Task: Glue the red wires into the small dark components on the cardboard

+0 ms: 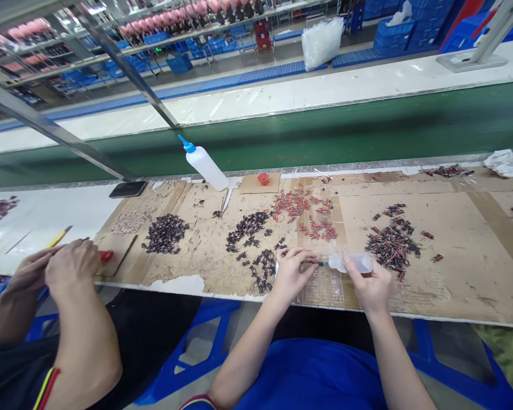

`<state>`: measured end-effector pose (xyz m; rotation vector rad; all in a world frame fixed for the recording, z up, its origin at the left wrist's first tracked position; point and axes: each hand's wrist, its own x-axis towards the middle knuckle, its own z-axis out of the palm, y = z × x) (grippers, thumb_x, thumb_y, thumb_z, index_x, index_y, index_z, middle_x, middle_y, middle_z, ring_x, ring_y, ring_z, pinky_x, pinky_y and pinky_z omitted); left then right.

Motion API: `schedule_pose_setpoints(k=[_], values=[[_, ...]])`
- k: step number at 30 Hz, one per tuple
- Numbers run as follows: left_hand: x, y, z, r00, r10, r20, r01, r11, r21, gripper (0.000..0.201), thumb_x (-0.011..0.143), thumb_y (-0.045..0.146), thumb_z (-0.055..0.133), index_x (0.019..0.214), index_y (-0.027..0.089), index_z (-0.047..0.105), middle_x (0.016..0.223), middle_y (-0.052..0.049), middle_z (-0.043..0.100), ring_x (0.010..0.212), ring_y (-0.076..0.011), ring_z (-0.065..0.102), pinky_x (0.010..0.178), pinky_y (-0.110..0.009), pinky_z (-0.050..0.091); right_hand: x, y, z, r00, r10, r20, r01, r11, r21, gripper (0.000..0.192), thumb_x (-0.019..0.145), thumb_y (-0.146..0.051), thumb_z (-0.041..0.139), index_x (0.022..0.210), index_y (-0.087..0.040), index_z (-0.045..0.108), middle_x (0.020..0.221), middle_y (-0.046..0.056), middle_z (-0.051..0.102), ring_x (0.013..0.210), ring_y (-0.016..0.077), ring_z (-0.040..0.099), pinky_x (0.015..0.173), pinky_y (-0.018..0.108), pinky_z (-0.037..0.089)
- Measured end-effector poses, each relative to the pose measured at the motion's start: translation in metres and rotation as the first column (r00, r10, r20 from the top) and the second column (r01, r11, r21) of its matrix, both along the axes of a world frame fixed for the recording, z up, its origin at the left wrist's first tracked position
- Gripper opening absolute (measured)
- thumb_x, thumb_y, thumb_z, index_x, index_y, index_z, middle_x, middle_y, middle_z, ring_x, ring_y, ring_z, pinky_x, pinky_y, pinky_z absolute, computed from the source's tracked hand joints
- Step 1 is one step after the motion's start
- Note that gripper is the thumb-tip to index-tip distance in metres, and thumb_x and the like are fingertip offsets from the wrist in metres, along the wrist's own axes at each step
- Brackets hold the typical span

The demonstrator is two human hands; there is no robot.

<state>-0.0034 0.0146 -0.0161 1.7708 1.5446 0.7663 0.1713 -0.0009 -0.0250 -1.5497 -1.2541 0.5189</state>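
My right hand (374, 282) is wrapped round a small translucent squeeze bottle (354, 263), held on its side with the tip pointing left. In a pinch between thumb and fingertips, my left hand (294, 272) holds a small dark part (321, 263) right at that tip. Whether tip and part touch, I cannot make out. Beyond my hands lies a scatter of small red parts (293, 204). Loose black parts (263, 267) lie just left of my left hand. To the right of the bottle is a heap of black-and-red pieces (393, 242).
A larger white bottle with a blue nozzle (207, 166) stands tilted at the back, near a small red cup (263, 179). On the left, a co-worker's hands (68, 262) work beside a black pile (166, 233) and a yellow-handled knife (58, 237). A phone (128, 189) lies behind.
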Motion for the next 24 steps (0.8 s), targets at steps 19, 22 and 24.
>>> schedule_pose_setpoints(k=[19, 22, 24], values=[[0.0008, 0.0, 0.0, 0.999, 0.008, -0.053, -0.009, 1.0, -0.012, 0.013, 0.077, 0.016, 0.072, 0.085, 0.026, 0.071, 0.091, 0.0, 0.078, 0.106, -0.0225, 0.064, 0.105, -0.049, 0.027, -0.0002, 0.0003, -0.0047, 0.997, 0.003, -0.073, -0.003, 1.0, -0.01, 0.036, 0.072, -0.045, 0.07, 0.051, -0.017, 0.061, 0.046, -0.001, 0.055, 0.044, 0.0122, 0.048, 0.046, 0.025, 0.039], [0.0008, 0.0005, 0.0008, 0.999, 0.003, -0.044, -0.004, 1.0, -0.019, 0.012, 0.077, 0.016, 0.073, 0.083, 0.026, 0.071, 0.091, -0.001, 0.078, 0.106, -0.0235, 0.064, 0.106, -0.051, 0.026, -0.0011, 0.0013, -0.004, 0.995, -0.004, -0.096, 0.002, 1.0, -0.012, 0.033, 0.071, -0.043, 0.07, 0.052, -0.017, 0.062, 0.047, -0.001, 0.058, 0.045, 0.0128, 0.05, 0.047, 0.025, 0.04], [0.0011, 0.0009, 0.0019, 0.999, -0.001, -0.041, 0.0, 1.0, -0.028, 0.012, 0.077, 0.015, 0.073, 0.083, 0.025, 0.071, 0.09, -0.001, 0.078, 0.107, -0.0239, 0.063, 0.106, -0.053, 0.025, -0.0017, 0.0012, -0.0032, 0.992, -0.02, -0.121, 0.019, 1.0, -0.011, 0.031, 0.069, -0.042, 0.071, 0.053, -0.017, 0.064, 0.049, 0.0, 0.061, 0.046, 0.0135, 0.052, 0.047, 0.025, 0.042]])
